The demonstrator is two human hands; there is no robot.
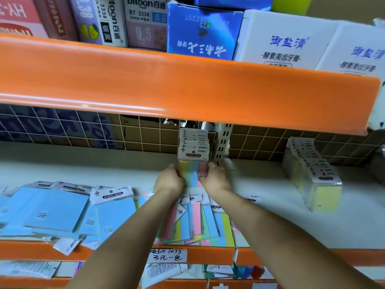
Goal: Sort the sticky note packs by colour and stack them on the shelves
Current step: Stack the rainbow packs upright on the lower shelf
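Nearest, along the front lip of the shelf (270, 217), loose multicolour packs (200, 224) lie fanned in a heap between the two forearms, some ends reaching the orange edge. To their left, blue packs (56, 209) sprawl in an untidy overlapping pile, a few corners hanging past the lip. Either heap could be dragged off the front if a forearm sweeps back across it, since both arms pass directly over them.

Further in, the left hand (169, 180) and the right hand (215, 178) clasp the multicolour row (193, 161) from either side, fingers curled round its front pack's striped lower part. The row stands on edge, leaning back towards the wire grid (145, 132) at the rear. I judge the step to be squaring up this row. The risk here is that the packs are slippery in their wrappers and held only by side pressure; letting go unevenly could let the front pack slide forward and the whole row fan out flat. Pushing too hard backward might also wedge the header cards against the grid or the upright bracket (224, 140) just to the right.

Far right, a yellow row (312, 174) stands well apart, leaning likewise, and seems safe from this move.
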